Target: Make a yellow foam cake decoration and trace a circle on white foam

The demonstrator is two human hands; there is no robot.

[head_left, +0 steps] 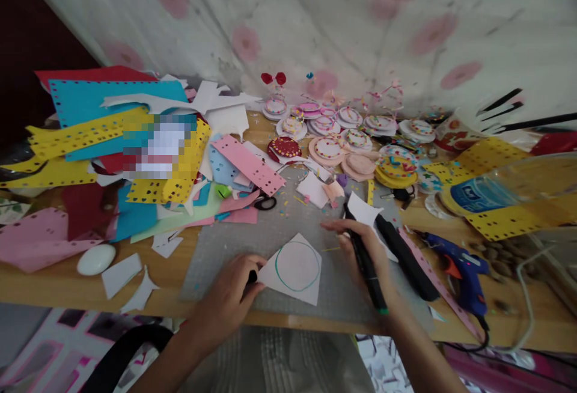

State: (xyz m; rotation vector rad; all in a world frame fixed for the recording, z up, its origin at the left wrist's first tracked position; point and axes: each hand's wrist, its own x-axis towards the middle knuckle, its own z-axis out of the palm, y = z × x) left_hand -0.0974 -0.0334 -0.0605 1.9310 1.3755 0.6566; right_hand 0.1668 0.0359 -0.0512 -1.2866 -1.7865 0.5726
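Note:
In the head view, my left hand [234,288] pinches the left corner of a piece of white paper [297,267] that bears a green hand-drawn circle. A small black piece [251,276], which looks like a marker cap, is also between its fingers. My right hand [360,246] is closed around a black marker [365,261] with a green end, held apart from the paper to its right. Under the paper lies a grey cutting mat [211,255]. A white paper offcut [360,208] is just beyond the right hand.
Coloured sheets [121,98] and scraps crowd the left side, near black-handled scissors [265,202]. Small decorated paper discs [324,122] line the back. At right are a blue glue gun [460,267], a black case [406,258] and a clear bottle [518,182] on its side.

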